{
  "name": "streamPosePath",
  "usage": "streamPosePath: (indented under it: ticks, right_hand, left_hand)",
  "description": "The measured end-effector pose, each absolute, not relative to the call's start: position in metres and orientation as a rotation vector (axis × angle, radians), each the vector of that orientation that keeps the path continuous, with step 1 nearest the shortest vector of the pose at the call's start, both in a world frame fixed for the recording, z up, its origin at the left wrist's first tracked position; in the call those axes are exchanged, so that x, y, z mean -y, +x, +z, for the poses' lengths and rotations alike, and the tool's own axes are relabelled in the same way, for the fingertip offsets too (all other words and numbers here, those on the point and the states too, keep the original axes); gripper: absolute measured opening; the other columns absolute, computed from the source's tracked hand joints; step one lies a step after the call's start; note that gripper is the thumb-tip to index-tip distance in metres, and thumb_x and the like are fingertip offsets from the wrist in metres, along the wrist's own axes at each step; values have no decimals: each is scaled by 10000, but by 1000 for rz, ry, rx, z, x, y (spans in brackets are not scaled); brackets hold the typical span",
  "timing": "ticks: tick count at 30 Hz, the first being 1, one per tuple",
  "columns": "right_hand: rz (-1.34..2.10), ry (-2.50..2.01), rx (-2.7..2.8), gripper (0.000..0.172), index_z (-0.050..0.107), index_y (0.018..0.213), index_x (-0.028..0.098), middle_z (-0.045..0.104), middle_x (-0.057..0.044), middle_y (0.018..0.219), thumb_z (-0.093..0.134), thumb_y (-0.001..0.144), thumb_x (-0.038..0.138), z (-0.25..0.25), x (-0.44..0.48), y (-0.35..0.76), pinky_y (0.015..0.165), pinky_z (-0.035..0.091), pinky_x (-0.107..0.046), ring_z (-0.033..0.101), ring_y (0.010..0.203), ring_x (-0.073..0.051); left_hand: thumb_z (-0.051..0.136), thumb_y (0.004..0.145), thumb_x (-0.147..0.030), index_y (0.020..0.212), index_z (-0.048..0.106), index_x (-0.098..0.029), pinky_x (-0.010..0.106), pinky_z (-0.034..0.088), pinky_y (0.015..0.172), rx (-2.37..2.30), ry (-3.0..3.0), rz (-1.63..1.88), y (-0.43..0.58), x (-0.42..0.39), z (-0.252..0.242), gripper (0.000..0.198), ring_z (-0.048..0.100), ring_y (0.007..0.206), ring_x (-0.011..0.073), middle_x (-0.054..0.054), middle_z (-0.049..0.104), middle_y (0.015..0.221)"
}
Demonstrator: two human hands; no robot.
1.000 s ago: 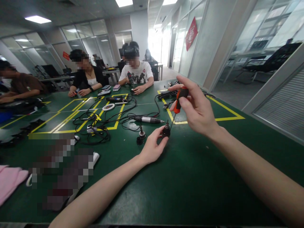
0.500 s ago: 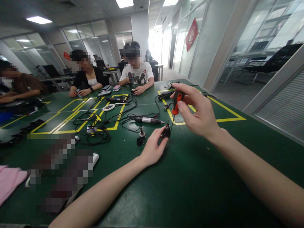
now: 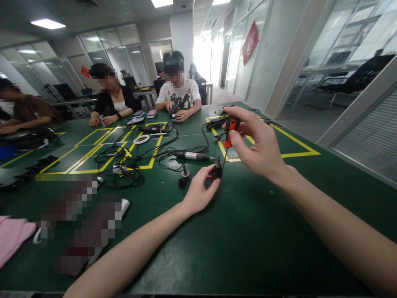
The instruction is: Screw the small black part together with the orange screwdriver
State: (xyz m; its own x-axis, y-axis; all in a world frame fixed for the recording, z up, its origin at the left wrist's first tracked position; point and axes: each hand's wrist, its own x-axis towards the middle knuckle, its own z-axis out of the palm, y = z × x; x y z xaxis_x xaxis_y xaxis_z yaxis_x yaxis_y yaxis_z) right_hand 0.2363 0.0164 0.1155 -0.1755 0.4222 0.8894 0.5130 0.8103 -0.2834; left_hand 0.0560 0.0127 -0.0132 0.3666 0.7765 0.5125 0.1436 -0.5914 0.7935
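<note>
My right hand (image 3: 256, 142) grips a red and black screwdriver (image 3: 231, 131) by its handle, shaft slanting downward. Its tip ends beside a small black part with a metal collar and thin spindle (image 3: 218, 169); whether the tip sits in a screw cannot be made out. Fingers and thumb of my left hand (image 3: 203, 190) pinch that black part from the near side, low over the table. Left of it stand a metal shaft piece with a round base (image 3: 185, 173) and a small black ring-shaped part (image 3: 182, 183). A silver and black cylindrical tool (image 3: 194, 156) lies just behind.
Black cables with a plug (image 3: 119, 168) tangle across the green table (image 3: 248, 248), among yellow tape rectangles. A white tape ring (image 3: 141, 139) lies near them. Blurred flat objects (image 3: 93, 236) and pink cloth (image 3: 14, 236) are at left. Several people sit across the table; one holds a power drill (image 3: 173, 109).
My hands and the screwdriver hold almost the same pose; the handle is turned and tilted slightly. Across the table, a person's drill has tipped down toward the object in their other hand.
</note>
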Motion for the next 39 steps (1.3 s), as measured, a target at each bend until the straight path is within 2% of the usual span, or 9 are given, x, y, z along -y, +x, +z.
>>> streamPosePath:
  ticks: [6,14,18,21,26,30,34,39]
  right_hand:
    - [-125,-737,1804,472,648,1417,297,750,-79,1301,569,961,203,118,-14,235,719,678,-398,739,823,-213]
    - [-135,-740,1796,476,649,1415,306,747,-75,1312,588,954,202,117,-15,235,697,671,-391,729,795,-206]
    - [-140,-739,1799,468,645,1412,317,755,-71,1263,604,957,217,118,-15,236,664,664,-386,700,731,-189]
    - [-160,-739,1784,430,658,1380,330,763,-64,1190,640,958,249,119,-15,236,617,651,-378,671,663,-173]
    - [-151,-745,1776,424,673,1336,310,771,-69,1207,739,917,291,119,-15,237,593,644,-362,672,653,-163]
    - [-60,-726,1812,503,626,1400,338,760,-63,1261,723,912,269,118,-15,237,671,685,-400,734,778,-203]
    - [80,-677,1842,573,548,1473,340,760,-60,1214,646,926,199,117,-12,235,757,697,-403,756,902,-220]
    - [138,-651,1787,411,632,1330,302,753,-46,1120,685,936,199,120,-8,234,718,673,-348,745,888,-197]
  left_hand:
    - [625,986,-210,1368,639,-179,402,611,997,-795,1992,1253,56,-13,-13,383,687,1178,249,124,712,1297]
    - [674,944,-190,1304,673,-196,319,585,814,-877,2003,1258,56,-12,-12,360,684,1039,224,99,713,1194]
    - [688,933,-193,1247,694,-190,293,570,774,-887,1983,1248,55,-13,-11,314,682,995,207,87,710,1159]
    - [694,933,-195,1264,689,-190,302,577,786,-883,1971,1251,55,-13,-12,331,688,1013,214,94,720,1181]
    - [763,896,-227,1289,668,-188,343,593,865,-896,1918,1240,55,-13,-12,406,704,1073,233,103,737,1231]
    - [733,895,-170,1272,644,-186,373,591,975,-850,1842,1240,55,-12,-11,388,717,1106,222,94,754,1222]
    - [677,906,-111,1291,621,-188,395,572,1059,-789,1837,1200,56,-12,-11,396,723,1113,208,87,759,1217]
    - [781,895,-221,1298,622,-184,429,560,1082,-797,1790,1171,55,-13,-13,434,714,1120,233,105,746,1259]
